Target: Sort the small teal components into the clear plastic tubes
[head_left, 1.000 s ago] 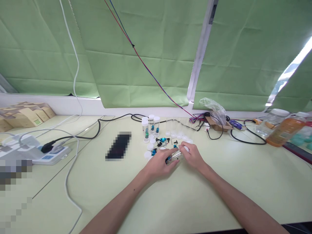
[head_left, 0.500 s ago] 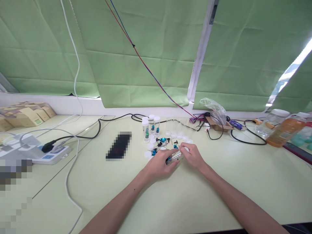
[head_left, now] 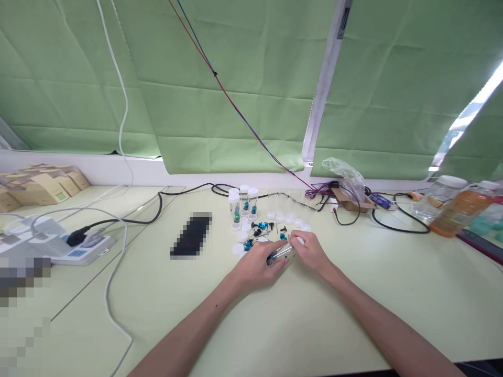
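My left hand (head_left: 257, 264) is closed around a small clear plastic vial (head_left: 282, 253) that lies nearly level, with a blue part at its left end. My right hand (head_left: 310, 251) pinches the vial's right end, where a white cap (head_left: 300, 240) shows at the fingertips. Both hands hover just over the pale green table (head_left: 275, 324). Behind them lie several small blue and black parts (head_left: 262, 227) and loose white caps (head_left: 288, 219). Three capped vials (head_left: 243, 201) with blue parts inside stand upright further back.
A dark phone (head_left: 192, 235) lies to the left. A power strip with plugged cables (head_left: 84, 246) is at far left, beside cardboard boxes (head_left: 39, 186). A small box with a plastic bag (head_left: 348, 191), tangled wires and bottles (head_left: 456, 209) stand at the right.
Almost nothing: both hands stay at the vial, with only slight finger shifts at its right end.
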Motion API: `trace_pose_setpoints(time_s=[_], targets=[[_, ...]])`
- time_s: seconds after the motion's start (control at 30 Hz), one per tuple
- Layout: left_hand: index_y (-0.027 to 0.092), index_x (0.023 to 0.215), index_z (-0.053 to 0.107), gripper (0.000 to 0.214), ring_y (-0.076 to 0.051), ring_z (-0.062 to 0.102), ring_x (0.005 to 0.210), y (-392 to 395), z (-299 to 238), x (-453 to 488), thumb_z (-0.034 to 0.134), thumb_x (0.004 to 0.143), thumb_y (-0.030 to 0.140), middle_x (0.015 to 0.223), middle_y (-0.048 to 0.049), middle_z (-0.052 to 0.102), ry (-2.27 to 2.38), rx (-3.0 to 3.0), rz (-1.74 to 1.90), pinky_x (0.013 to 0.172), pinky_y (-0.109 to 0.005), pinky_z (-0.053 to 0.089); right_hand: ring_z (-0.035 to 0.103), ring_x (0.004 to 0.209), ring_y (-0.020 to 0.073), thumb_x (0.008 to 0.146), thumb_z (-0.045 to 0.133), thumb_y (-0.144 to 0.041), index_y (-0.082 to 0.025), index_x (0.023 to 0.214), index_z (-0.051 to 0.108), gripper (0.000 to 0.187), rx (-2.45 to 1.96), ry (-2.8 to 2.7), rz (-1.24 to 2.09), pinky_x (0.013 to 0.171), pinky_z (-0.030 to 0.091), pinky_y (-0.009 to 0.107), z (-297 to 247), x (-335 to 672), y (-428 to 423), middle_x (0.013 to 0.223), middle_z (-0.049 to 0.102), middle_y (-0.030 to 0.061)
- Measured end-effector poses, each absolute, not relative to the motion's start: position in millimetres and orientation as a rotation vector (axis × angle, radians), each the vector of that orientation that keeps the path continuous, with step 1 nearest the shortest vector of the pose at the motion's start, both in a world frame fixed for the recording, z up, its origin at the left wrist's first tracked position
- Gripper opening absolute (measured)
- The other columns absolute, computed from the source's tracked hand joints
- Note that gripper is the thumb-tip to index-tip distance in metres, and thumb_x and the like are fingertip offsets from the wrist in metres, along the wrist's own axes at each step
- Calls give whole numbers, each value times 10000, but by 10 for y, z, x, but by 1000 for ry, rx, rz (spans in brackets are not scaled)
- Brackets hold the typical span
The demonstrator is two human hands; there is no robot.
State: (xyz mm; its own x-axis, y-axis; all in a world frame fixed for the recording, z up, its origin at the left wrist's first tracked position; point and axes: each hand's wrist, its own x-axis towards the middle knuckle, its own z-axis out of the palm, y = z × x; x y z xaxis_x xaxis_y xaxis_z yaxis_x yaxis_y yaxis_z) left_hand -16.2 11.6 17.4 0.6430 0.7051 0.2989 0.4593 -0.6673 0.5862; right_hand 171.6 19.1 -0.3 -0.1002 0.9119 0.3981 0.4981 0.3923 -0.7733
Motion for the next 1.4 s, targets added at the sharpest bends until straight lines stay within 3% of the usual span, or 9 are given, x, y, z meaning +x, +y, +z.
trace_pose_setpoints(time_s=[0.23,0.93,1.4], targets=[[231,1217,609,373,-152,489,643,124,147,-167,504,863,289,716,-7,596,943,2515,716,610,-259,355,325,584,130,885,403,-286,-205,590,317,318,-1294,-1793,547,570,257,264,-22,1704,181,573,330,-40],[242,1291,561,422,-177,553,718,142,125,-144,501,887,349,822,-38,647,993,2495,768,633,-272,391,340,575,126,953,386,-439,-209,641,376,388,-1272,-1668,508,559,296,248,-7,1682,144,588,355,-43],[229,1210,641,389,-127,479,602,119,159,-107,554,852,356,659,15,574,987,2297,862,613,-255,372,367,562,128,939,412,-454,-210,680,448,358,-1252,-1670,535,558,316,247,28,1682,121,582,376,-45]])
